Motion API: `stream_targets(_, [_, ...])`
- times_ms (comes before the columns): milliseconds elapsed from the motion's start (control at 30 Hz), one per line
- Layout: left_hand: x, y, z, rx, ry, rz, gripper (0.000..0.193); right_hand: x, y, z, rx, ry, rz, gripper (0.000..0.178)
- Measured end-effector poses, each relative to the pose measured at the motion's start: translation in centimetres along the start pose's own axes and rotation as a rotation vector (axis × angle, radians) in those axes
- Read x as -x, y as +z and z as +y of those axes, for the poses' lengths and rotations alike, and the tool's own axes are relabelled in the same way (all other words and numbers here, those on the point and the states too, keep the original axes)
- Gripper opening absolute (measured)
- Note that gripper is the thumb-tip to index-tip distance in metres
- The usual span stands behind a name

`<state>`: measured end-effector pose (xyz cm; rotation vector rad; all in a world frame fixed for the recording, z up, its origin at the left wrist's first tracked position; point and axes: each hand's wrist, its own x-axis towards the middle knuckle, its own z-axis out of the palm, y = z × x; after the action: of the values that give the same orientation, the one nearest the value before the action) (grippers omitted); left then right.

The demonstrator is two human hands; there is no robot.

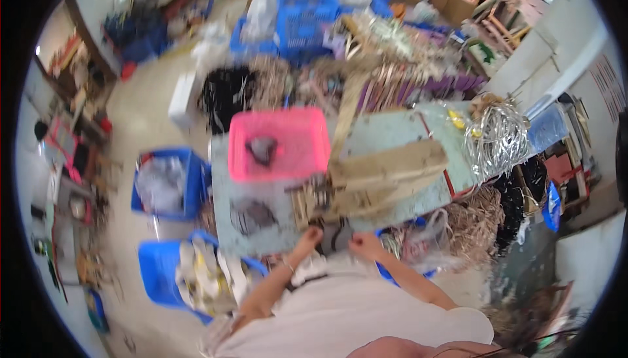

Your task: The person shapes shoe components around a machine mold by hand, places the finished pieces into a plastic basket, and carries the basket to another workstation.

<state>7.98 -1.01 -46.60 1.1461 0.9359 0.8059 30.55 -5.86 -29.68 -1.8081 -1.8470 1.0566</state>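
We have our hands low at the near edge of the pale green surface (392, 124), a little apart, fingers curled in. The left hand (313, 235) and the right hand (364, 245) each seem pinched on one side of a dark grey piece (335, 241), which spans the gap between them, close to our body; blur hides the exact grip of the fingertips.

To handle it well, we should judge an even pull best: keep both pinches level, stretch the piece just enough to take out folds, and let neither side twist. Just ahead of the left hand stands a wooden block (302, 209) with a dark fitting, so we ought to mind our knuckles and any snagging there.

The piece looks soft and thin, like cloth or mesh. A similar grey piece (254, 217) lies flat and rumpled left of the hands, and another, a bunched grey lump (263, 151), sits in the smooth, round-cornered pink tray (278, 175) ahead and to the left. Beyond the right hand runs a scuffed, straight-edged wooden beam (392, 165); farther right, glossy silver strands (495, 139) gather in a loose, looping heap.
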Motion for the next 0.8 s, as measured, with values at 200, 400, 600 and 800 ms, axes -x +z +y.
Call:
stream_targets(200, [2.9, 0.2, 5.8, -0.678, 0.137, 0.443, 0.019, 0.0, -1.2, 0.7, -0.061, 0.058, 0.045, 0.027])
stream_targets(400, [2.8, 1.8, 4.5, -0.6, -0.109, 0.455, 0.027, 0.7, -0.8, 0.3, -0.149, 0.101, 0.084, 0.027])
stream_targets(600, [0.1, 3.6, 6.1, -0.551, 0.064, 0.16, 0.028, 1.6, -1.3, 0.4, -0.099, 0.047, 0.097, 0.027])
stream_targets(800, [-0.7, 4.6, 7.6, -0.69, 0.143, -0.025, 0.033, 1.8, -2.5, -2.5, -0.087, 0.051, 0.09, 0.028])
